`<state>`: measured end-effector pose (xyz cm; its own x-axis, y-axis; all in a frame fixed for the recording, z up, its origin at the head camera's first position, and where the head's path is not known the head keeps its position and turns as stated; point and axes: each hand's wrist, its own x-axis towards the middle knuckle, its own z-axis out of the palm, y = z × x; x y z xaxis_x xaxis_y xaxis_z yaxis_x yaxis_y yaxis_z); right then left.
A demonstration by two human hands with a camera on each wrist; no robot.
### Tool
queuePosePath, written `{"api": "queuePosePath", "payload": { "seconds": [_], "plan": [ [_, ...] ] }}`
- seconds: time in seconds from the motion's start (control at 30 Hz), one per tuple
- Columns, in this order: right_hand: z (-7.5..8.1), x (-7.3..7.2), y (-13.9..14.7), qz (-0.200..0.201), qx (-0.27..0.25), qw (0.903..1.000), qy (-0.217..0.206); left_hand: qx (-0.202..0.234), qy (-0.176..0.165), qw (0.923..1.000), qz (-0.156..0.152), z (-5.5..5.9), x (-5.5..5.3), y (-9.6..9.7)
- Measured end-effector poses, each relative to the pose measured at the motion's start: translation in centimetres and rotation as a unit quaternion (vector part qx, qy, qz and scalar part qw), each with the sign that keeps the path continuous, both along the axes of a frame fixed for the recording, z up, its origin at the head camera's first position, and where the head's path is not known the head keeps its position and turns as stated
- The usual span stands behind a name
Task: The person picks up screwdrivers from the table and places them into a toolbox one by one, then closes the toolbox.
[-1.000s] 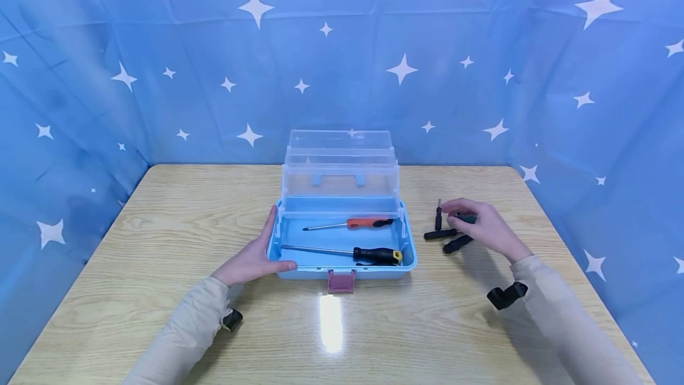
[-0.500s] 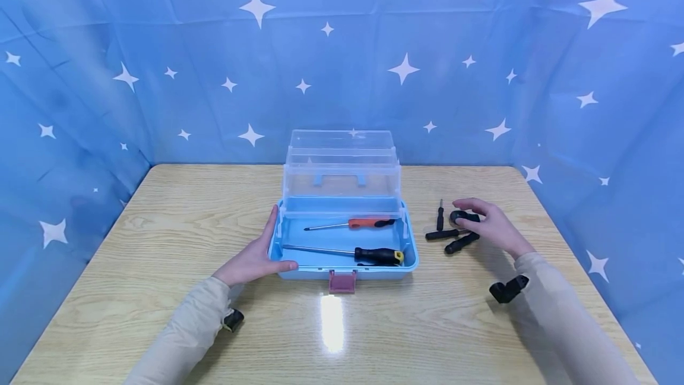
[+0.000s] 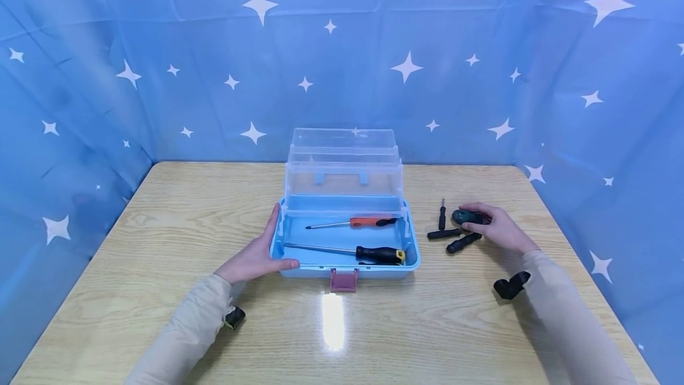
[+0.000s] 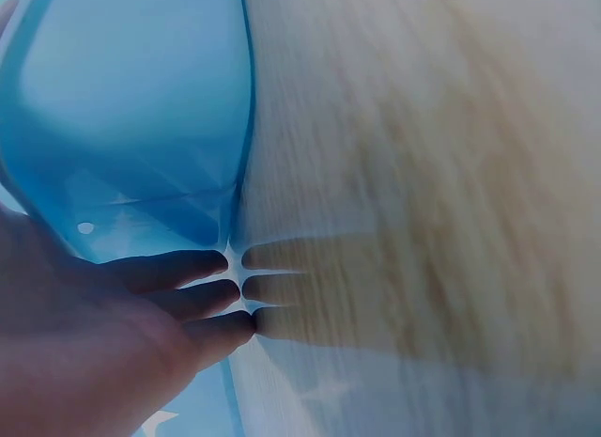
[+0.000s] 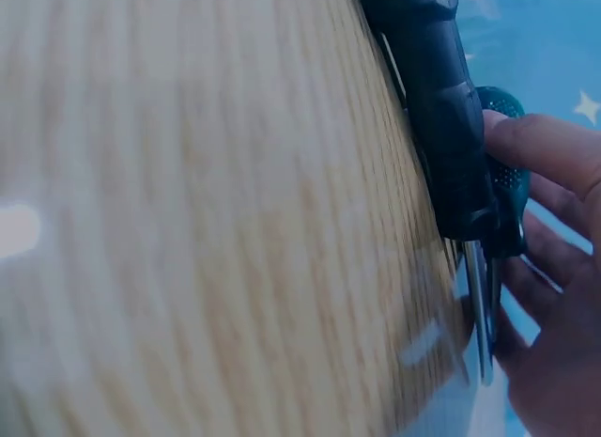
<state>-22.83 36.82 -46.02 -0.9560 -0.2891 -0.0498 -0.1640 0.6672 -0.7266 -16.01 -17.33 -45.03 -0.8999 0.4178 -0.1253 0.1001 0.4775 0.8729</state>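
A light blue toolbox (image 3: 346,274) stands on the table with its clear lid raised. My left hand (image 3: 251,260) rests on its left side, fingers straight along the outer wall and thumb at the front rim. Inside lie an orange-handled screwdriver (image 3: 366,222) and a black-and-yellow-handled screwdriver (image 3: 376,255); a dark item below the latter is mostly hidden. To the right, my right hand (image 3: 498,227) holds a green-handled screwdriver (image 5: 507,174) between thumb and fingers, low over the table. In the right wrist view a black-handled screwdriver (image 5: 437,108) lies just in front of it.
Near the right hand lie a small upright-lying black screwdriver (image 3: 442,217) and another black-handled tool (image 3: 443,234). The toolbox's clear lid (image 3: 344,156) stands up at the back. A blue star-patterned curtain (image 3: 342,46) borders the table (image 3: 187,218).
My right hand has moved slightly right and lower, and its fingers now close around the green-handled screwdriver, which has turned. The left hand stays at the toolbox.
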Motion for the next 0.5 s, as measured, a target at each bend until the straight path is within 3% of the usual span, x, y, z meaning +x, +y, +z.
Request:
{"api": "queuePosePath", "payload": {
  "seconds": [0.5],
  "plan": [
    [-0.26,-0.29,-0.31,-0.008,-0.005,0.9998,0.020,-0.002,0.004,1.0000,-0.003,-0.01,-0.04,0.02]
  ]
}}
